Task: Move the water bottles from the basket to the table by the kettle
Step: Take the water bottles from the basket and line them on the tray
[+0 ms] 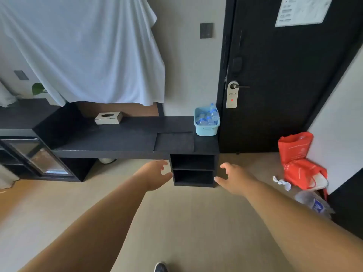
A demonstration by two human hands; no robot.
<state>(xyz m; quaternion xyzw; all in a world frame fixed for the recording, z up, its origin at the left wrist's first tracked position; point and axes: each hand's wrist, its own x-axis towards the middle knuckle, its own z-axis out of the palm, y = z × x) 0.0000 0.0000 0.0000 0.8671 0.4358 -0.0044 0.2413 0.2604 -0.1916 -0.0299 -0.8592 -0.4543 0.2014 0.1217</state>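
A light blue plastic basket [206, 130] stands at the right end of the long black table [121, 138], beside the door. Several clear water bottles [211, 116] with blue labels fill it; one stands upright at its right side, the others lie down. No kettle is in view. My left hand [157, 174] and my right hand [234, 178] reach forward below the table's front edge, well short of the basket. Both have loosely spread fingers and hold nothing.
A silver tissue box [108, 117] sits on the table to the left. A white sheet [82, 50] hangs on the wall above. Open black cubbies [193, 169] lie under the table's right end. Red bags [300, 161] and a large plastic bottle [312, 202] sit on the floor at right. A black door [284, 75] is behind the basket.
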